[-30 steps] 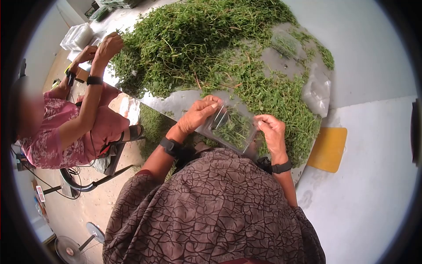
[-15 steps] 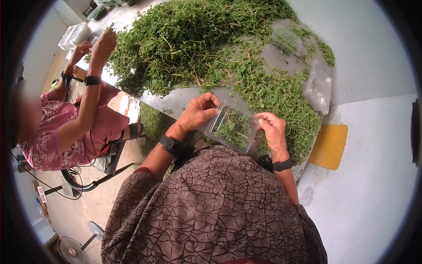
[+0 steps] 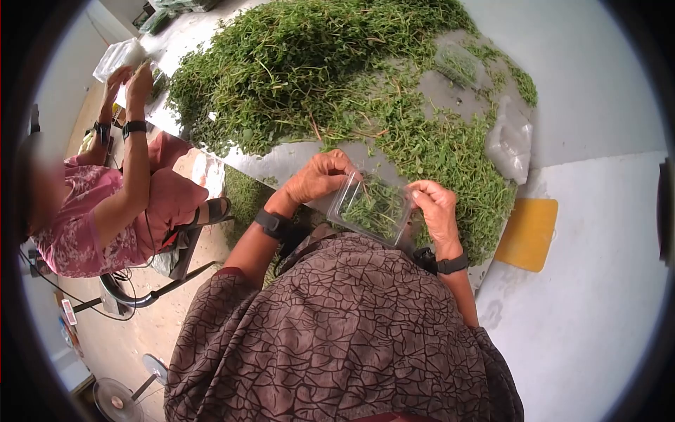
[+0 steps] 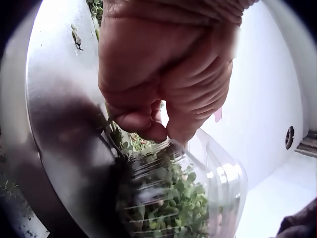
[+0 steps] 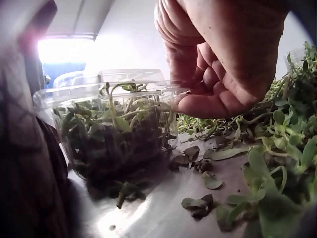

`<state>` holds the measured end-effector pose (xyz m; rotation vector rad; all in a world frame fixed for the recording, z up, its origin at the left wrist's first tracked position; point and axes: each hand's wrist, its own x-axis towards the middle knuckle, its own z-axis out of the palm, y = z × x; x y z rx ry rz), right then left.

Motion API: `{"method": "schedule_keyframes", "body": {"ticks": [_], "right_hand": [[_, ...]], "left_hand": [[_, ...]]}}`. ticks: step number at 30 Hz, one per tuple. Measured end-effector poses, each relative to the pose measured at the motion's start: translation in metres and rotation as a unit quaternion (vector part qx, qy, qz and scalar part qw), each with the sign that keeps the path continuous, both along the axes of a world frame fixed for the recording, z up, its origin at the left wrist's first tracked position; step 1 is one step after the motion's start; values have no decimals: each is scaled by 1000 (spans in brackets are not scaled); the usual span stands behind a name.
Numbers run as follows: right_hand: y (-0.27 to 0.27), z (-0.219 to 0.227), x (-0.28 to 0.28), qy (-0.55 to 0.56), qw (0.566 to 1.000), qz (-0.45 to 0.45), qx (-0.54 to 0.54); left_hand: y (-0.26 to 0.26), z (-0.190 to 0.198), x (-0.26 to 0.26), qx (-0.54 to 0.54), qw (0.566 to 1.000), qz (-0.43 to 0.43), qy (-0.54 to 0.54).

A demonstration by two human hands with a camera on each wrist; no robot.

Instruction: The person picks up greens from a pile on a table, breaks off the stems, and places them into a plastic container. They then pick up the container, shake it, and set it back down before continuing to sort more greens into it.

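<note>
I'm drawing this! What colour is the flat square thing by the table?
The flat square is yellow, clearest in the head view.

Box (image 4: 230, 181): clear, the landmark. Greens (image 4: 183, 203): inside the box. My left hand (image 4: 163, 69): above the box, fingertips pinching its rim. Table (image 4: 64, 124): metallic, left of the box in view. Scrap (image 4: 77, 37): green, on the table, well apart from the box.

Fan (image 3: 114, 399) cropped below, container (image 4: 227, 186) cropped in left wrist view, apparently blurred

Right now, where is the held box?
In the head view, the clear box is central, between the left hand and right hand, below the leafy pile.
</note>
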<state>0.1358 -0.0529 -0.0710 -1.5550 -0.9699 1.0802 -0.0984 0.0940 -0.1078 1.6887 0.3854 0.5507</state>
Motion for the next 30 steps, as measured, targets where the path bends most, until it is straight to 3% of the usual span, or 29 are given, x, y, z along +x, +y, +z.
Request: {"method": "schedule_keyframes", "body": {"ticks": [2,4,8,10,15,18,21,23,25,30], "right_hand": [[0,1,0,-12,1000,-1,5],[1,0,0,-8,1000,-2,9],[0,-2,-1,-3,1000,1,15],[1,0,-1,-4,1000,3,11],[1,5,-1,-26,1000,8,5],[2,3,3,-66,996,52,-19],[11,16,-2,-129,989,54,40],[21,27,1,-296,938,152,95],[31,28,3,-299,931,175,112],[52,32,-2,-321,905,249,129]], "left_hand": [[-3,-1,0,34,999,3,-9],[-13,3,3,-273,959,33,-68],[-12,17,4,-236,970,40,-37],[-7,18,6,-273,962,-10,1],[0,7,3,-228,973,-35,-17],[-1,10,3,-193,981,-29,13],[0,10,2,-169,985,-29,28],[0,8,3,-159,986,-33,33],[1,8,3,-99,994,-36,20],[0,15,2,-75,996,-31,45]]}}
